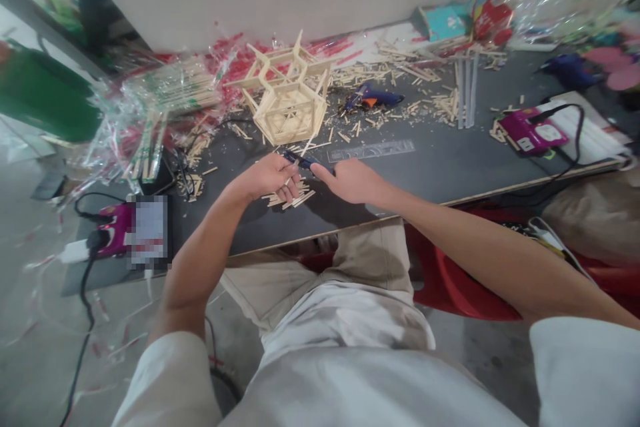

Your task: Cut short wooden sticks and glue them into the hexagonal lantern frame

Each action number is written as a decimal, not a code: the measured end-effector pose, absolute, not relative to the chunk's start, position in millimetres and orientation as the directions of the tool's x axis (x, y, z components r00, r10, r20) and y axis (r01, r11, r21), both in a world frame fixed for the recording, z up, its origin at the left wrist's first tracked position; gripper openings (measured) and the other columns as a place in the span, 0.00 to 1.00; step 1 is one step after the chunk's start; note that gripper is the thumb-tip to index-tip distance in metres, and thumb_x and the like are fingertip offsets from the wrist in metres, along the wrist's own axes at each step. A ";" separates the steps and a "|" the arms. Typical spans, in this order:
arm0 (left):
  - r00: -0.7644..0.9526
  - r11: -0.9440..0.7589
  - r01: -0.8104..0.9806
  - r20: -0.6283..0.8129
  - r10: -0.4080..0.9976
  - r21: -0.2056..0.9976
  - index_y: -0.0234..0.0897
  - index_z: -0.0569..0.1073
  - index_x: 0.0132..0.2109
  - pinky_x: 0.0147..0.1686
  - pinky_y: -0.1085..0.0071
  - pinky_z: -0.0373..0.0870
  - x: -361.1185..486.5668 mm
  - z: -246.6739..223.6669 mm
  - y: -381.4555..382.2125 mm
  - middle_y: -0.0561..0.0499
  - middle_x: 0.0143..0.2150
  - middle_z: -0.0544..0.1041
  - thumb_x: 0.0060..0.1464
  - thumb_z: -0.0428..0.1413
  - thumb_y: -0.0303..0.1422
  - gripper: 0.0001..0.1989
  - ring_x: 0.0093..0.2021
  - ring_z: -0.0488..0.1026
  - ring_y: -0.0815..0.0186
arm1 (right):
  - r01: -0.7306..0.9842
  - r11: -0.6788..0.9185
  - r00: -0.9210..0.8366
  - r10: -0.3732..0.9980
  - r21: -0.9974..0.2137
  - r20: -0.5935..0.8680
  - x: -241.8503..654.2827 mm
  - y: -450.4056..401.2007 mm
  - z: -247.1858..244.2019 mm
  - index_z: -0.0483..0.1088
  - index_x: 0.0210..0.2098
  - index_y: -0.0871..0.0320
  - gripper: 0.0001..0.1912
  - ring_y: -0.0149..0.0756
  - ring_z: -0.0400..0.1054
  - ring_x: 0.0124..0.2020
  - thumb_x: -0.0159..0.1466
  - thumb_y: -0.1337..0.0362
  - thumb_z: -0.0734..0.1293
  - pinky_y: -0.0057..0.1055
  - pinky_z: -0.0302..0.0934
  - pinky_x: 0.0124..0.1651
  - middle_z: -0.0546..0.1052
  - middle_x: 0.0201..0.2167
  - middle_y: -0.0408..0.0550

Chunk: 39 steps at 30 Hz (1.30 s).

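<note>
My left hand [274, 177] has its fingers closed round a thin wooden stick [310, 141] that points up and away from me. In my right hand [350, 180] is a dark blue cutting tool [300, 159], its front end at the stick beside my left fingers. Just below my left hand lies a small pile of short sticks [295, 199] on the dark table [340, 217]. Beyond both hands stands a frame of wooden sticks [290, 113] with hexagonal shapes.
A clear ruler [373, 150] and a blue glue gun [380, 97] lie beyond my right hand. Bagged sticks [175, 90] are at the left. Purple power strips [535, 130] and a phone-like device [150, 230] sit near the table's edges. Translucent glue sticks [467, 93] lie farther right.
</note>
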<state>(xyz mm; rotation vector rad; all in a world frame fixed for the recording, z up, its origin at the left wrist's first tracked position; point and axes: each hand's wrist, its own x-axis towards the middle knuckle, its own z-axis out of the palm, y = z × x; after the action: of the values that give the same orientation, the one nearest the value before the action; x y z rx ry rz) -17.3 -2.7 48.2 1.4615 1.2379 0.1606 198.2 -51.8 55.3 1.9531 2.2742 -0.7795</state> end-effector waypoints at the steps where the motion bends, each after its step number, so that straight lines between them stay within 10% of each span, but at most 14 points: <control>1: 0.416 0.213 0.596 -0.525 0.743 0.774 0.35 0.74 0.31 0.24 0.78 0.75 -16.2 50.1 -3.4 0.47 0.23 0.82 0.75 0.54 0.33 0.20 0.20 0.80 0.66 | 0.938 0.076 -0.202 0.913 -0.337 -0.356 198.3 -51.6 54.9 0.68 0.23 0.56 0.42 0.44 0.73 0.32 0.80 0.36 0.47 0.34 0.55 0.35 0.73 0.22 0.55; 13: 0.422 0.164 0.610 -0.493 0.761 0.775 0.36 0.75 0.33 0.31 0.69 0.80 -25.3 68.0 -6.3 0.45 0.27 0.83 0.71 0.55 0.35 0.16 0.23 0.80 0.63 | 0.963 -0.001 -0.074 0.960 -0.269 -0.270 192.6 -56.2 31.4 0.80 0.36 0.61 0.46 0.57 0.81 0.50 0.78 0.33 0.47 0.37 0.65 0.45 0.85 0.43 0.67; 19: 0.522 -0.240 0.695 -0.246 0.817 0.678 0.35 0.80 0.36 0.37 0.69 0.77 -49.0 56.6 10.4 0.44 0.34 0.86 0.67 0.55 0.41 0.16 0.33 0.83 0.60 | 0.916 -0.005 -0.096 0.968 -0.402 -0.232 221.3 -66.1 38.8 0.73 0.29 0.56 0.42 0.47 0.78 0.40 0.81 0.38 0.44 0.35 0.59 0.41 0.82 0.33 0.56; 25: 0.599 -0.551 0.768 -0.060 0.799 0.326 0.36 0.84 0.39 0.44 0.67 0.70 -52.6 31.8 24.0 0.42 0.42 0.85 0.71 0.50 0.45 0.23 0.44 0.80 0.55 | 0.980 -0.143 0.129 0.986 -0.138 -0.103 285.9 -81.5 39.9 0.77 0.41 0.58 0.33 0.54 0.78 0.43 0.79 0.39 0.54 0.38 0.58 0.39 0.83 0.41 0.62; 32: 0.680 -0.608 0.695 -0.077 0.729 0.383 0.36 0.86 0.46 0.47 0.65 0.70 -53.2 31.2 24.2 0.43 0.44 0.83 0.73 0.48 0.44 0.24 0.44 0.79 0.57 | 0.916 -0.378 0.372 0.926 0.132 0.070 363.1 -80.8 6.4 0.74 0.60 0.76 0.34 0.68 0.73 0.59 0.78 0.47 0.61 0.48 0.61 0.56 0.77 0.57 0.81; 39: 0.691 -0.606 0.670 -0.062 0.720 0.429 0.36 0.85 0.44 0.48 0.66 0.71 -48.7 26.8 26.0 0.42 0.44 0.85 0.74 0.49 0.43 0.23 0.46 0.80 0.56 | 0.957 -0.274 0.270 0.961 0.094 0.058 377.5 -45.2 16.0 0.75 0.61 0.78 0.30 0.67 0.70 0.65 0.78 0.53 0.63 0.47 0.59 0.66 0.77 0.60 0.81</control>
<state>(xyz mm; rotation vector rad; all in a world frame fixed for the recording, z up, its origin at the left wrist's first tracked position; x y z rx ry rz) -48.7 26.0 26.8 2.4807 1.0785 0.1625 377.5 -45.2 16.0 2.4708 1.8673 0.1595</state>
